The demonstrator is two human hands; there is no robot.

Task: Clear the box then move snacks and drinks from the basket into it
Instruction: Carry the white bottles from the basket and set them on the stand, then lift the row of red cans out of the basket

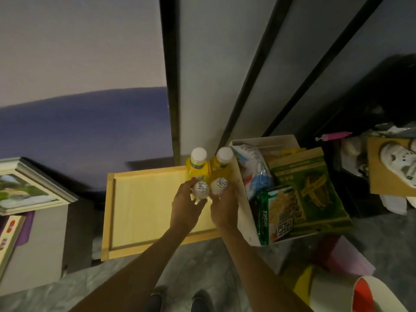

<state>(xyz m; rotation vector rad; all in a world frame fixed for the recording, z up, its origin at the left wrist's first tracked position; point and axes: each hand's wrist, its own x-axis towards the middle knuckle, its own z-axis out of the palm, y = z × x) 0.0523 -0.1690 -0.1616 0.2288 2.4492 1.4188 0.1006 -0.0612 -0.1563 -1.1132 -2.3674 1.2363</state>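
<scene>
Fingers (187,188) of the left hand (188,207) close round a white-capped bottle (201,188), the right hand (225,209) round a second bottle (220,183), both at the far right corner of the wooden box (144,199) beside two standing yellow bottles (198,168), stiff, probably liquid-heavy and slick, best held round the body.

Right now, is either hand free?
No, the left hand grips the near-left bottle and the right hand grips the near-right bottle.
</scene>
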